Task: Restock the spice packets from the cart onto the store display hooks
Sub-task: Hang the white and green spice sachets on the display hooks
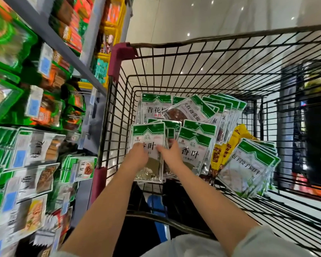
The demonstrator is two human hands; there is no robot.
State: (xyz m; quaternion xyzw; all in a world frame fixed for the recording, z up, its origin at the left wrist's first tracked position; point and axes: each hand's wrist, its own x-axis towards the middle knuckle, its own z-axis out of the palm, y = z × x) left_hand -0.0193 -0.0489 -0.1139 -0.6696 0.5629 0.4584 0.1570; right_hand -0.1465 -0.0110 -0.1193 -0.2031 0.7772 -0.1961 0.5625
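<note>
Head view: left hand (137, 154) and right hand (170, 153) grip the packet stack (148, 132), fingertips hidden.

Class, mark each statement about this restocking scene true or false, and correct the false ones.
1. Both hands are inside the cart. True: the left hand and right hand hold the bay-leaf packets.
2. Those packets have red tops. False: their tops are green.
3. A yellow packet lies in the cart. True.
4. The display is on the person's right. False: it is on the left.
</note>
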